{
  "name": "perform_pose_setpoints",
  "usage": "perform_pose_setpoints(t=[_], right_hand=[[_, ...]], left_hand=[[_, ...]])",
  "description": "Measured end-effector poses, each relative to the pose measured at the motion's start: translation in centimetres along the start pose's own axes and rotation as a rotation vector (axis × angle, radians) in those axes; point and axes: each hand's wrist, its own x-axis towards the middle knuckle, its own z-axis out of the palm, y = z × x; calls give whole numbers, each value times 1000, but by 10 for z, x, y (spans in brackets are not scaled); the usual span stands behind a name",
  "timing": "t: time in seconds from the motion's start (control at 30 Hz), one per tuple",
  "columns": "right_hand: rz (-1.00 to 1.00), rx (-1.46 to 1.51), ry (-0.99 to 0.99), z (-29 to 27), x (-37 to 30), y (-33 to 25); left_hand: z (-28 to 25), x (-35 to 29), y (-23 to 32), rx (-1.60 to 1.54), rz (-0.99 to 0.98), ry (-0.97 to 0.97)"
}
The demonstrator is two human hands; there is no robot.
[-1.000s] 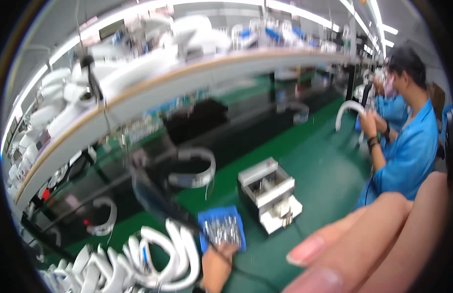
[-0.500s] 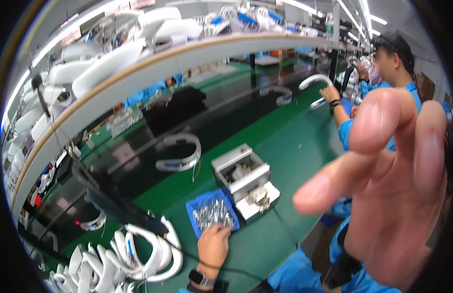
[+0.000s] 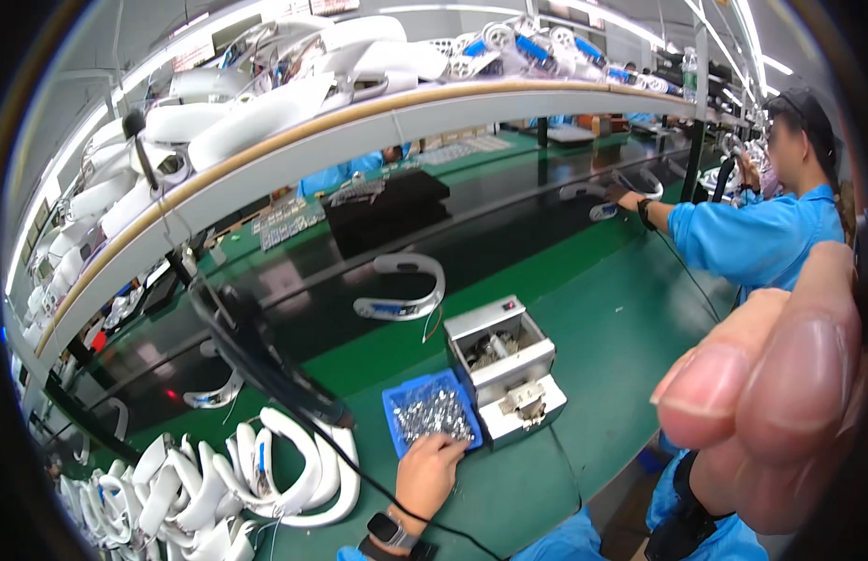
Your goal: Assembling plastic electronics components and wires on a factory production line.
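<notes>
My left hand, with a dark watch on its wrist, reaches into a blue tray of small silvery metal parts. Its fingers are bunched at the tray's near edge; whatever they pinch is hidden. Large and close at the right, my right hand is raised off the bench with its fingertips drawn together. I cannot make out anything between them. Beside the tray stands a metal box with an open top holding small parts, and a white block with a metal fitting at its front.
Several white U-shaped housings pile up at the lower left. Above them hangs a black stick-shaped tool with a cord. A dark conveyor belt carries more housings. A loaded shelf spans above. A co-worker reaches across at the right.
My right hand has closed its spread fingers and dropped lower. The view has shifted, moving the bench rightward in the picture. My left hand stays at the tray. The co-worker's housing is lowered onto the belt.
</notes>
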Motion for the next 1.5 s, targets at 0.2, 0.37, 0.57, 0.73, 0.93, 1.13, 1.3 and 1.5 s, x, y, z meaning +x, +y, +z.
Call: perform_pose_setpoints(t=[0.2, 0.37, 0.57, 0.73, 0.93, 1.13, 1.3, 1.5], right_hand=[[471, -16, 80, 43, -41, -28], [929, -260, -239, 45, -179, 48], [866, -633, -641, 55, -263, 71], [762, -722, -695, 55, -270, 73], [809, -729, -681, 50, -267, 77], [1010, -442, -442, 45, -268, 81], [1116, -327, -410, 39, -269, 91], [836, -341, -576, 40, -273, 99]], left_hand=[[4, 8, -20, 99, -2, 15], [-17, -1, -12, -41, -15, 36], [-102, -60, 9, -39, -121, 12], [-182, -63, -7, 34, -278, -63], [-260, 15, -123, 362, -404, -13], [-232, 50, -246, 462, -502, -159], [-184, 75, -371, 416, -622, -215], [-163, 102, -373, 535, -801, -310]])
